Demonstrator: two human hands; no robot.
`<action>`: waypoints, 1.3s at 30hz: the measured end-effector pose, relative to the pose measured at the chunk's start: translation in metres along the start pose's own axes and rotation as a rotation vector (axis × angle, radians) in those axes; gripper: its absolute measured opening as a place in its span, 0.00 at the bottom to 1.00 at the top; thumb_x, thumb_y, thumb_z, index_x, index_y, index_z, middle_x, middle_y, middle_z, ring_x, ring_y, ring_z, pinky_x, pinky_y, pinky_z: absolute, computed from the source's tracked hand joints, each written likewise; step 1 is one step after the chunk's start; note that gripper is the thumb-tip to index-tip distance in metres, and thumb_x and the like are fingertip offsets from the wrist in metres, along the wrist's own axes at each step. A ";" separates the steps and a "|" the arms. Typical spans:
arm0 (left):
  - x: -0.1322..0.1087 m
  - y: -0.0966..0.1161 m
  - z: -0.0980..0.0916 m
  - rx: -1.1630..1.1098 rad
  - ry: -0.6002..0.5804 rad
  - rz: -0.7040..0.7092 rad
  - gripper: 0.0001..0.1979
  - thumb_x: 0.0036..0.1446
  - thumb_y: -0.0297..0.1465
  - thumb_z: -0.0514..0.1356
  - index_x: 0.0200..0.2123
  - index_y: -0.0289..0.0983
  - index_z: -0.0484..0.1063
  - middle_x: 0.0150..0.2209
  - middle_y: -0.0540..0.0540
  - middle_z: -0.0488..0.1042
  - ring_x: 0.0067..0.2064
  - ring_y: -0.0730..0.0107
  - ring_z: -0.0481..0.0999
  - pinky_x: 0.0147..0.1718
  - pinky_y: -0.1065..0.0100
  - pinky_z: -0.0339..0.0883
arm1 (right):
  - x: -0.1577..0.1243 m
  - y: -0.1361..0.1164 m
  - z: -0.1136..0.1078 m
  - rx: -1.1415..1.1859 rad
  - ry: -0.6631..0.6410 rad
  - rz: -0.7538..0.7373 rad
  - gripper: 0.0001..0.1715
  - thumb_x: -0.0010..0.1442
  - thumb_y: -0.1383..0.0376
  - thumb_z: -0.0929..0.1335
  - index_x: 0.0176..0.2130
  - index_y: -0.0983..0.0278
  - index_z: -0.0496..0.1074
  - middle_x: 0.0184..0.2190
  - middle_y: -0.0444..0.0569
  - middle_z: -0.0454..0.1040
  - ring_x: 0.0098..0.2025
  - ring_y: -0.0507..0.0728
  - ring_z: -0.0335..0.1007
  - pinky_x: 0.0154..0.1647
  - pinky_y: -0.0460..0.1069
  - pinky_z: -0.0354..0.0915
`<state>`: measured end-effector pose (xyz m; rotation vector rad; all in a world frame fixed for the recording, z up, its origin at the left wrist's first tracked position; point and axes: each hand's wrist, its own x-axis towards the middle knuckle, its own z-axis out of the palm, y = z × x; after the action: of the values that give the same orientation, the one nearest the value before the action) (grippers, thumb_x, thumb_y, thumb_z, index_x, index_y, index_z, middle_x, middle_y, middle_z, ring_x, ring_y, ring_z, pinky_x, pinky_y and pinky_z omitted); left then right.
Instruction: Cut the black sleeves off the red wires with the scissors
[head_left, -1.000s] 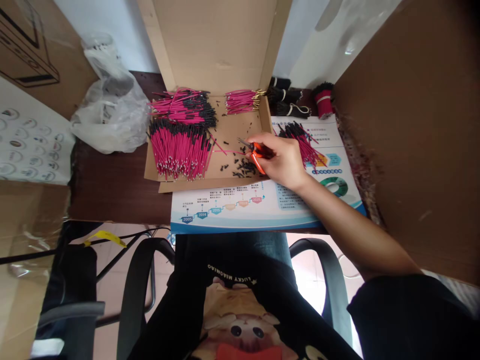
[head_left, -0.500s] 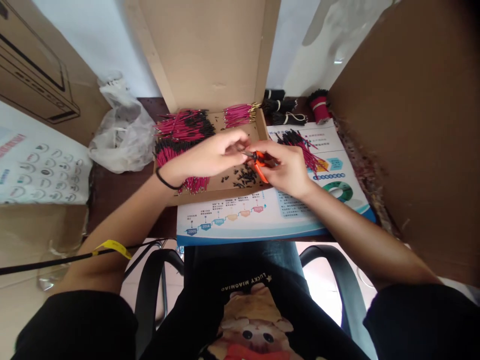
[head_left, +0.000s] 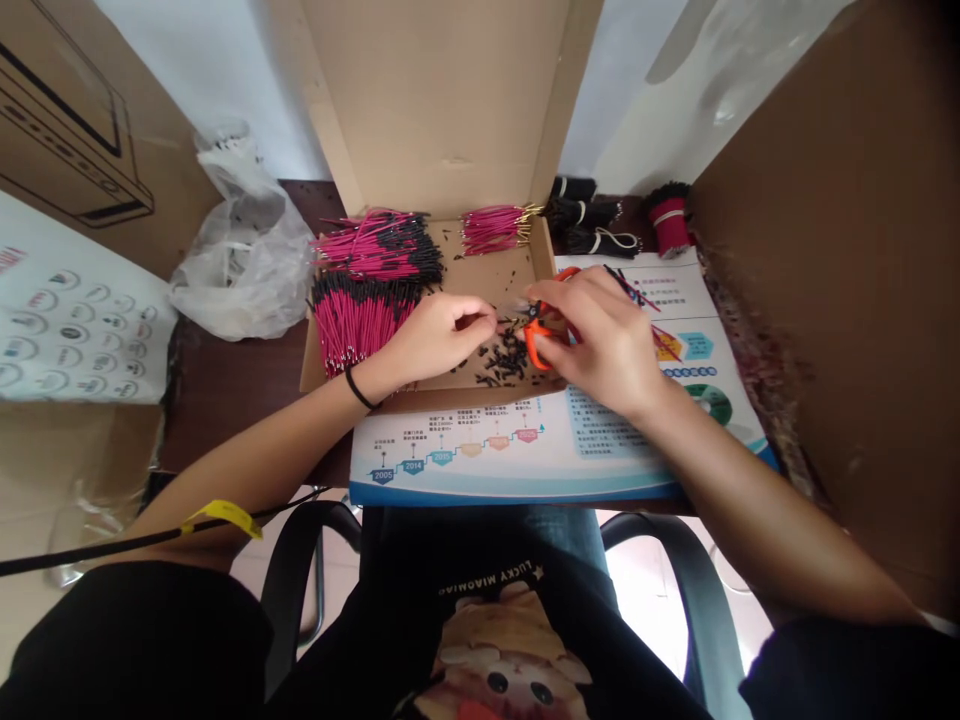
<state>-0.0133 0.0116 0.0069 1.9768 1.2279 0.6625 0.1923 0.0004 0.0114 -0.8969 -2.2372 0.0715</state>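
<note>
My left hand (head_left: 439, 338) is pinched over the shallow cardboard box (head_left: 450, 400). A thin wire with a yellowish tip seems to stick out past its fingertips, partly blurred. Orange-handled scissors (head_left: 537, 343) are in my right hand (head_left: 607, 335), their small blades pointing left toward the pinched fingers. Below the blades, many short black offcuts (head_left: 502, 362) lie scattered on the box floor. Bundles of pink wires with black ends (head_left: 364, 325) fill the left part of the box, one partly behind my left hand. Pink wires with gold tips (head_left: 495, 230) lie at its back.
Left of the box stands a clear plastic bag (head_left: 247, 260). Black wire bundles (head_left: 596, 242) and an upright pink bundle (head_left: 669, 222) sit at the back right. A printed sheet (head_left: 450, 470) lies under the box. Tall cardboard (head_left: 832, 300) stands on the right.
My hands were close together with the scissor blades at the left fingertips; now they are apart, the right hand and scissors further right. The view has shifted slightly.
</note>
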 end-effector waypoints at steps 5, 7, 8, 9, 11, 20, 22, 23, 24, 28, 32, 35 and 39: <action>0.002 0.003 -0.008 -0.170 -0.043 -0.125 0.09 0.56 0.30 0.56 0.30 0.34 0.76 0.19 0.51 0.70 0.20 0.80 0.64 0.23 0.72 0.56 | 0.004 0.006 -0.017 -0.190 -0.064 -0.019 0.12 0.61 0.63 0.65 0.46 0.57 0.71 0.35 0.51 0.74 0.42 0.61 0.67 0.42 0.56 0.65; 0.001 0.005 -0.011 -0.248 -0.101 -0.190 0.08 0.56 0.30 0.57 0.30 0.33 0.75 0.17 0.51 0.68 0.17 0.80 0.64 0.21 0.71 0.56 | 0.004 0.010 -0.020 -0.265 -0.127 -0.015 0.12 0.61 0.62 0.65 0.45 0.57 0.71 0.34 0.51 0.75 0.41 0.61 0.67 0.39 0.55 0.65; 0.001 0.006 -0.012 -0.272 -0.122 -0.206 0.08 0.55 0.29 0.57 0.30 0.33 0.75 0.16 0.51 0.68 0.17 0.80 0.65 0.20 0.71 0.57 | 0.003 0.013 -0.021 -0.297 -0.144 -0.024 0.12 0.61 0.62 0.65 0.45 0.58 0.72 0.33 0.51 0.75 0.41 0.61 0.67 0.36 0.54 0.64; 0.001 0.006 -0.012 -0.287 -0.138 -0.211 0.07 0.55 0.29 0.58 0.30 0.33 0.75 0.16 0.51 0.68 0.17 0.79 0.66 0.20 0.71 0.57 | 0.002 0.015 -0.021 -0.319 -0.158 -0.039 0.11 0.60 0.62 0.65 0.44 0.59 0.72 0.32 0.50 0.75 0.40 0.60 0.67 0.34 0.53 0.63; 0.001 0.005 -0.013 -0.305 -0.164 -0.196 0.06 0.54 0.29 0.58 0.29 0.34 0.74 0.16 0.50 0.68 0.19 0.78 0.69 0.21 0.71 0.58 | 0.001 0.017 -0.019 -0.339 -0.177 -0.077 0.12 0.60 0.63 0.65 0.43 0.60 0.72 0.31 0.49 0.75 0.39 0.60 0.67 0.31 0.52 0.61; 0.002 -0.003 -0.015 -0.327 -0.249 -0.161 0.11 0.57 0.31 0.56 0.34 0.37 0.78 0.13 0.54 0.57 0.16 0.80 0.55 0.20 0.69 0.50 | 0.002 0.014 -0.017 -0.416 -0.284 -0.174 0.12 0.63 0.63 0.63 0.42 0.60 0.74 0.31 0.47 0.77 0.37 0.57 0.68 0.29 0.51 0.56; 0.002 -0.006 -0.015 -0.361 -0.252 -0.161 0.11 0.57 0.31 0.56 0.35 0.36 0.79 0.12 0.55 0.55 0.16 0.80 0.53 0.18 0.70 0.47 | 0.001 0.014 -0.018 -0.430 -0.298 -0.176 0.12 0.64 0.63 0.62 0.42 0.60 0.74 0.30 0.47 0.77 0.37 0.56 0.68 0.28 0.51 0.54; 0.002 -0.007 -0.014 -0.376 -0.254 -0.162 0.11 0.57 0.32 0.57 0.36 0.36 0.79 0.12 0.55 0.55 0.15 0.80 0.53 0.18 0.70 0.47 | 0.001 0.013 -0.018 -0.435 -0.307 -0.172 0.12 0.64 0.63 0.62 0.42 0.61 0.74 0.30 0.47 0.77 0.37 0.56 0.68 0.28 0.51 0.53; 0.003 -0.008 -0.014 -0.388 -0.256 -0.166 0.11 0.56 0.32 0.57 0.36 0.35 0.79 0.12 0.55 0.56 0.15 0.81 0.53 0.17 0.70 0.47 | 0.001 0.012 -0.018 -0.439 -0.320 -0.165 0.13 0.65 0.63 0.61 0.43 0.61 0.73 0.30 0.47 0.77 0.37 0.56 0.68 0.28 0.50 0.53; 0.003 -0.007 -0.014 -0.421 -0.258 -0.180 0.11 0.55 0.29 0.58 0.37 0.32 0.78 0.12 0.55 0.57 0.15 0.82 0.54 0.17 0.72 0.48 | 0.003 0.007 -0.021 -0.440 -0.379 -0.134 0.16 0.67 0.63 0.59 0.44 0.63 0.73 0.32 0.49 0.77 0.38 0.56 0.67 0.28 0.50 0.51; 0.003 -0.002 -0.015 -0.436 -0.248 -0.205 0.10 0.54 0.26 0.56 0.34 0.31 0.78 0.11 0.55 0.58 0.14 0.82 0.55 0.17 0.72 0.48 | 0.006 0.004 -0.023 -0.439 -0.418 -0.126 0.19 0.68 0.63 0.57 0.44 0.64 0.74 0.32 0.50 0.77 0.37 0.56 0.67 0.28 0.50 0.50; 0.003 0.000 -0.016 -0.399 -0.252 -0.199 0.10 0.54 0.26 0.56 0.34 0.31 0.78 0.11 0.54 0.60 0.14 0.82 0.56 0.17 0.73 0.49 | 0.007 0.003 -0.022 -0.442 -0.431 -0.115 0.19 0.68 0.63 0.57 0.44 0.65 0.74 0.32 0.51 0.77 0.38 0.56 0.67 0.29 0.51 0.50; 0.003 0.001 -0.017 -0.336 -0.260 -0.191 0.11 0.54 0.26 0.56 0.33 0.31 0.79 0.11 0.53 0.63 0.15 0.83 0.58 0.17 0.74 0.50 | 0.007 0.002 -0.022 -0.453 -0.441 -0.109 0.19 0.68 0.63 0.57 0.43 0.65 0.74 0.33 0.51 0.77 0.38 0.56 0.67 0.28 0.51 0.49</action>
<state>-0.0237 0.0195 0.0183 1.5891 1.0532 0.4641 0.2039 0.0018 0.0311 -1.0701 -2.7737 -0.3319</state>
